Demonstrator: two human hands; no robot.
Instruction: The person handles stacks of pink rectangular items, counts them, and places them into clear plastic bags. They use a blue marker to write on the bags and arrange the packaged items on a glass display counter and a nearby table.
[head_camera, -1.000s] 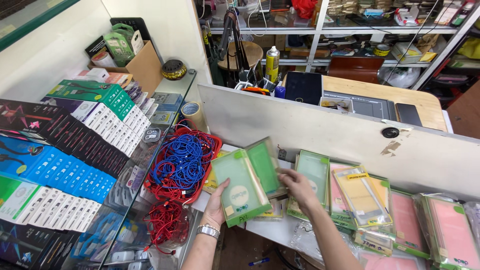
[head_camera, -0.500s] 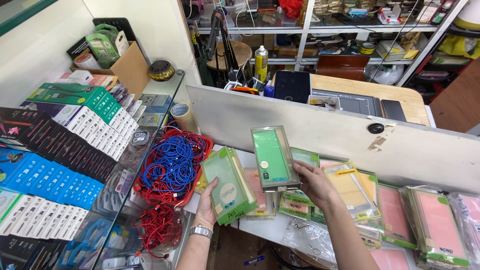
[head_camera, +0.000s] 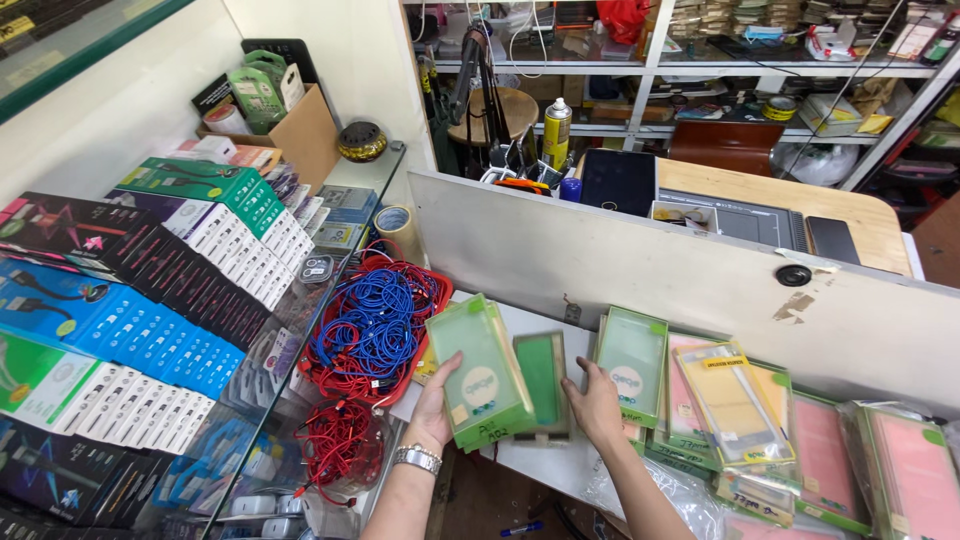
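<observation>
Our left hand (head_camera: 437, 402) grips a stack of green plastic phone-case packs (head_camera: 480, 372), fingers curled underneath. Our right hand (head_camera: 592, 402), fingers pressed together, pins a dark-green pack (head_camera: 541, 378) flat. We judge the tilted stack could slide apart.

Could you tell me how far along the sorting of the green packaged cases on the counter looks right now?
Done: green and pink packs stand in rows along the white partition. In hand: the left hand holds a stack of green packs, while the right hand rests on a single green pack lying flat on the counter. Left: the held stack and this pack have not joined the rows.
</observation>
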